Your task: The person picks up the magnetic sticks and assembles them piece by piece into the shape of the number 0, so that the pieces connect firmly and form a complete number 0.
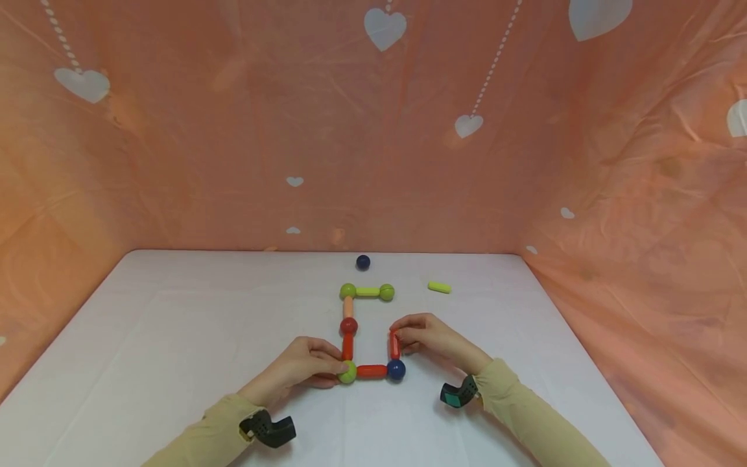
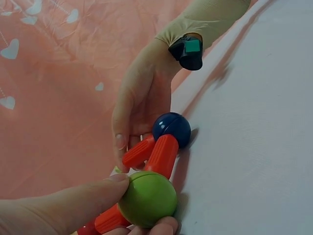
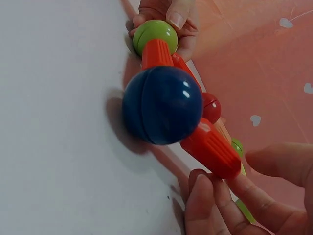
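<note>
My left hand [image 1: 309, 363] grips the light green ball [image 1: 347, 371] at the near left corner of a ball-and-rod shape, thumb on top. From that ball a red rod [image 1: 371, 371] runs right to a dark blue ball [image 1: 396, 370]. Another red rod [image 1: 394, 346] sticks out from the blue ball towards the back. My right hand [image 1: 428, 334] holds its far end between thumb and fingers. On the left side, a red rod [image 1: 347, 347], a red ball [image 1: 348, 325] and a peach rod [image 1: 348, 307] lead to a green ball [image 1: 347, 291].
A yellow-green rod [image 1: 367, 292] joins the back green ball to a second green ball [image 1: 387, 292]. A loose dark blue ball [image 1: 363, 263] lies near the back edge of the white table [image 1: 204, 311]. One loose yellow-green rod [image 1: 439, 287] lies at the back right.
</note>
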Motion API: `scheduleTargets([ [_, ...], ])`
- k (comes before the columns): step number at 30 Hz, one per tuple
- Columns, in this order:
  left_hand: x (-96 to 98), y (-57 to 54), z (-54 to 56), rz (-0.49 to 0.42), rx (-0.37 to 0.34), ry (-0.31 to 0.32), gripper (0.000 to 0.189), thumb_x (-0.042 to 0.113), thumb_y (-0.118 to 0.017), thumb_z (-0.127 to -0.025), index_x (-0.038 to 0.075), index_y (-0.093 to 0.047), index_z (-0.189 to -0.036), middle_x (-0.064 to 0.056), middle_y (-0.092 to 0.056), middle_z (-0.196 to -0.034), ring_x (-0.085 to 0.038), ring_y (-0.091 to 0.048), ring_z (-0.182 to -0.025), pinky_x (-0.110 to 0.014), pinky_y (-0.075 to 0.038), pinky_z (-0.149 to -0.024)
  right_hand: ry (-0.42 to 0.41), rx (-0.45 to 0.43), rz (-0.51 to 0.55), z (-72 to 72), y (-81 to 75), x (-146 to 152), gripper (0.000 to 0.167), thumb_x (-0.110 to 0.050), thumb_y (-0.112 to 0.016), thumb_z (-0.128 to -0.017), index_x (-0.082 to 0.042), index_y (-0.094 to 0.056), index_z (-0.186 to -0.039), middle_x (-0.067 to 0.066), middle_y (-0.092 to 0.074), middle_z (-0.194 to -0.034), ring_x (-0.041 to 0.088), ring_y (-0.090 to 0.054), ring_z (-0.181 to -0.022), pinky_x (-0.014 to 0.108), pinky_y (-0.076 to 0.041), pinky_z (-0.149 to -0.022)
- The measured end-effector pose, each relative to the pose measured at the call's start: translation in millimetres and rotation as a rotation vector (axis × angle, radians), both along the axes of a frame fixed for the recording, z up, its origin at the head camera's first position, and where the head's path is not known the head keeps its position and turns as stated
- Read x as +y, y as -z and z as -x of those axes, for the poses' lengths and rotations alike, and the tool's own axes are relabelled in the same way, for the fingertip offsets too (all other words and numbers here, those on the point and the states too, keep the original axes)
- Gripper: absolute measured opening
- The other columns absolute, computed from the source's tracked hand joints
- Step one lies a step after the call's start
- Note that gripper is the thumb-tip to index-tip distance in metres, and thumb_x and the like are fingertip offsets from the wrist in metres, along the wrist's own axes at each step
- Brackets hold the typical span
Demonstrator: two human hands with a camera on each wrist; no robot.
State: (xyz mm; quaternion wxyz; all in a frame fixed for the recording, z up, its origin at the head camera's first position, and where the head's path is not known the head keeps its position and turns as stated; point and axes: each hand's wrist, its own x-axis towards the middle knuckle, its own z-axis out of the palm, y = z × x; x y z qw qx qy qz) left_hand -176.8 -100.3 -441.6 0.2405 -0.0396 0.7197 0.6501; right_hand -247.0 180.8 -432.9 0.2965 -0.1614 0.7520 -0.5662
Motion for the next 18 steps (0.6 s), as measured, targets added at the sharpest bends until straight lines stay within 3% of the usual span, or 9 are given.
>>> scheduleTargets([
  [5, -0.8, 1.0, 0.9, 0.002, 0.005, 0.000, 0.039, 0.014, -0.080, -0.078, -0.005, -0.064, -0.108, -0.009, -0.070, -0.091, -0.019, -0.067, -0.074, -0.033, -0.058, -0.068, 0.010, -0.010, -0.001, 6.6, -0.2, 1, 0.033, -0.016, -0.054, -0.097, 0.008, -0.057, -0.120, 0.013, -0.065, -0.104, 0.022, -0.063, -0.086, 0.033, -0.054, -0.081],
  [10, -1.4, 0.5, 0.9, 0.009, -0.001, 0.002, 0.040, 0.015, -0.080, -0.078, -0.005, -0.064, -0.108, -0.009, -0.070, -0.091, -0.020, -0.067, -0.074, -0.032, -0.058, -0.068, 0.014, 0.001, -0.027, 22.0, -7.9, 1, 0.032, -0.016, -0.055, -0.097, 0.007, -0.058, -0.119, 0.015, -0.066, -0.102, 0.022, -0.063, -0.086, 0.032, -0.055, -0.079],
  [18, -2.7, -0.7, -0.4, 0.015, -0.004, 0.025, 0.042, 0.020, -0.081, -0.077, -0.003, -0.064, -0.107, -0.009, -0.070, -0.091, -0.020, -0.067, -0.075, -0.032, -0.057, -0.070, 0.120, 0.137, -0.042, 72.3, -43.3, -12, 0.039, -0.018, -0.052, -0.099, 0.006, -0.052, -0.130, 0.023, -0.058, -0.122, 0.032, -0.059, -0.108, 0.040, -0.048, -0.094],
])
